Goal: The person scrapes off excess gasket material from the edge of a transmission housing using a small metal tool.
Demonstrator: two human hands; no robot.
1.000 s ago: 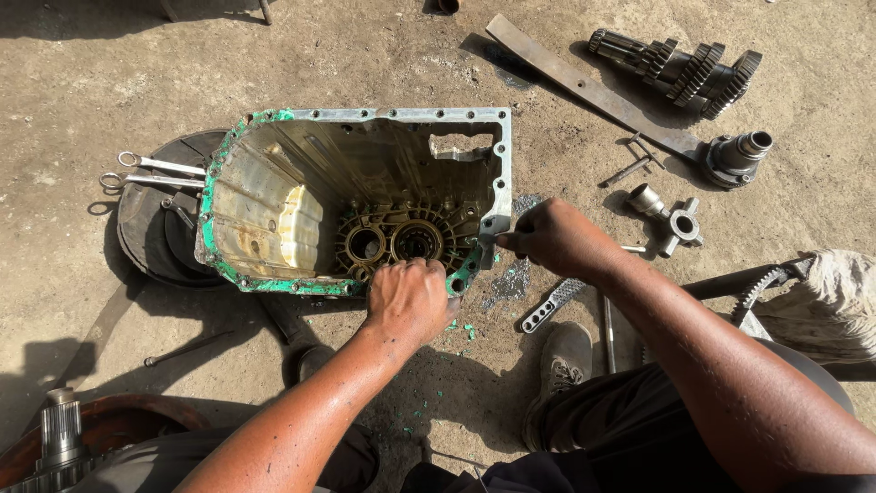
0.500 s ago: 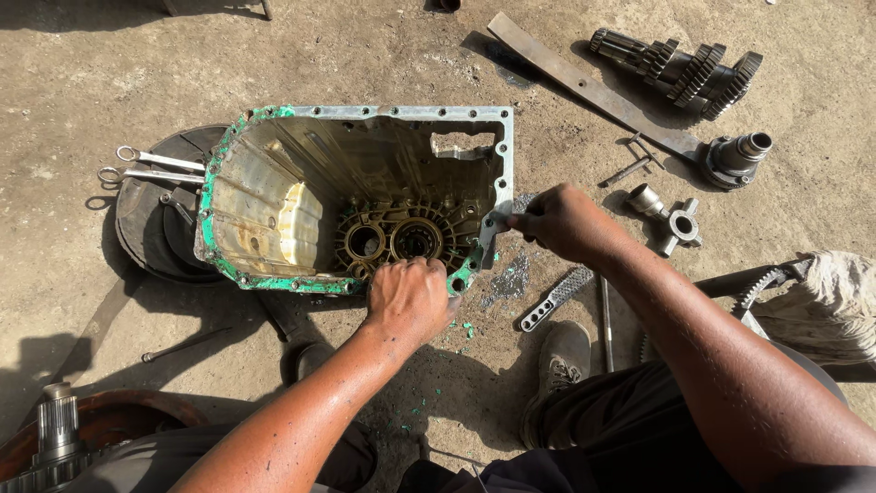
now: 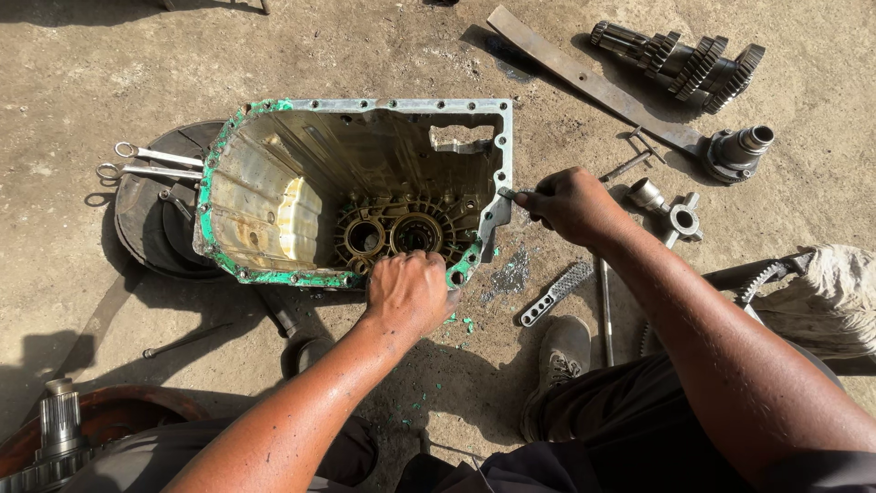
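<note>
An open metal gearbox housing [image 3: 274, 196] lies on the ground, its flange edged with green gasket residue and bearing seats showing inside. My left hand [image 3: 408, 294] grips the near rim of the housing. My right hand [image 3: 568, 203] holds a small scraper blade [image 3: 507, 194] whose tip rests against the housing's right flange. Green flakes and grey scrapings lie on the ground below that edge.
Two spanners [image 3: 146, 162] lie on a dark disc [image 3: 151, 219] at the left. A flat metal bar [image 3: 584, 80], a gear shaft [image 3: 680, 59], a flanged shaft [image 3: 737, 151], a cross joint [image 3: 671, 215] and a file [image 3: 552, 294] lie to the right. My shoe [image 3: 558, 358] is near.
My right hand has drawn the scraper slightly up and left along the right flange. My left hand has stayed on the near rim.
</note>
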